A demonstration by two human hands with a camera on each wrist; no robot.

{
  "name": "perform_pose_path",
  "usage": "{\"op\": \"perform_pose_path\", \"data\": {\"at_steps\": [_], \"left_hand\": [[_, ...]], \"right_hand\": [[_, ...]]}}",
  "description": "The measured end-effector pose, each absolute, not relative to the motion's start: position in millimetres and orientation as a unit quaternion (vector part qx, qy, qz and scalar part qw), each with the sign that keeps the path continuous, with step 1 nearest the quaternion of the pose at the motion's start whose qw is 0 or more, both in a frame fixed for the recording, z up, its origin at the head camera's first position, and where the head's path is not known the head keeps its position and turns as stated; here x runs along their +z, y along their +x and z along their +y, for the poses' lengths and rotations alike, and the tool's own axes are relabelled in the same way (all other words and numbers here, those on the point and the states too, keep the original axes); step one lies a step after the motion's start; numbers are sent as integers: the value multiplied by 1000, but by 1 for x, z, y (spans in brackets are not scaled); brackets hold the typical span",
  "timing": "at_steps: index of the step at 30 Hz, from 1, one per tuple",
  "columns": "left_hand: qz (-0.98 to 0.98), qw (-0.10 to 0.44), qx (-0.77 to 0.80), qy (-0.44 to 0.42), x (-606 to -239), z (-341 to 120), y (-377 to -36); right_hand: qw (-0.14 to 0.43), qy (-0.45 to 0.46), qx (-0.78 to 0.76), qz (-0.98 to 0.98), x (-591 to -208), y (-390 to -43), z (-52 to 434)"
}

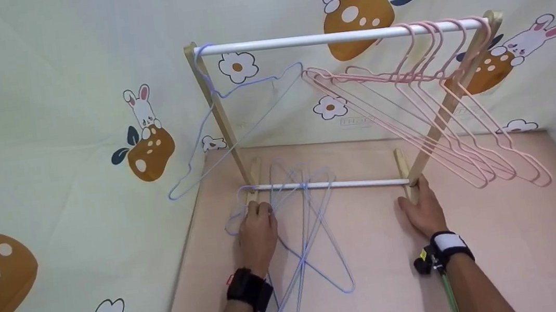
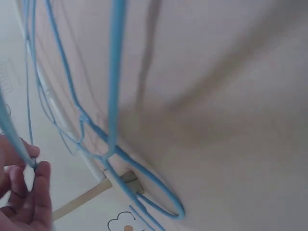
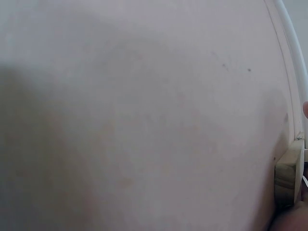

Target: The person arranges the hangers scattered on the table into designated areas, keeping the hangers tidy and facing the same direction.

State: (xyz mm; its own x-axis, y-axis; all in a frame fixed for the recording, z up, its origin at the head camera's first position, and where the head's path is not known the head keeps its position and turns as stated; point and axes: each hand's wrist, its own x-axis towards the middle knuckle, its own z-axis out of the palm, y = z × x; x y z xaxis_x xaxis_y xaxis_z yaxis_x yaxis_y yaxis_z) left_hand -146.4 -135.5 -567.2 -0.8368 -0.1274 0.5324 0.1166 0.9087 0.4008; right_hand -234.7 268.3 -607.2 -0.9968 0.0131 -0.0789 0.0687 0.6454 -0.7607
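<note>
My left hand (image 1: 258, 234) is low at the left foot of a small wood-and-white clothes rack (image 1: 291, 42). In the left wrist view its fingertips pinch the wire of a light-blue hanger (image 2: 17, 143). Other blue hangers (image 1: 302, 260) lie overlapping beside that hand, some of them across the rack's lower bar (image 1: 359, 183). My right hand (image 1: 424, 208) grips the rack's right foot, thumb on one side and fingers on the other. The end of this wooden foot (image 3: 286, 178) shows in the right wrist view, where most of the hand is out of frame.
One blue hanger (image 1: 254, 81) hangs at the left end of the top bar. Several pink hangers (image 1: 408, 78) hang bunched at the right end. A pink surface (image 1: 375, 270) lies under the rack, and a printed sheet with rabbits (image 1: 73, 148) rises behind and to the left.
</note>
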Motion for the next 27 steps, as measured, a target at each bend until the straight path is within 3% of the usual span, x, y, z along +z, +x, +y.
{"op": "perform_pose_path", "data": {"at_steps": [9,20,27], "left_hand": [[-897,339,-276,-56,-546,-129,-146],[-860,349,-360,-91,-539,-119,-144],[-852,325,-400,-86,-531,-114,-146]], "right_hand": [[39,20,-424,905,-608,-236,269],[38,22,-418,907,-609,-235,269],[32,23,-416,908,-610,-236,268]]}}
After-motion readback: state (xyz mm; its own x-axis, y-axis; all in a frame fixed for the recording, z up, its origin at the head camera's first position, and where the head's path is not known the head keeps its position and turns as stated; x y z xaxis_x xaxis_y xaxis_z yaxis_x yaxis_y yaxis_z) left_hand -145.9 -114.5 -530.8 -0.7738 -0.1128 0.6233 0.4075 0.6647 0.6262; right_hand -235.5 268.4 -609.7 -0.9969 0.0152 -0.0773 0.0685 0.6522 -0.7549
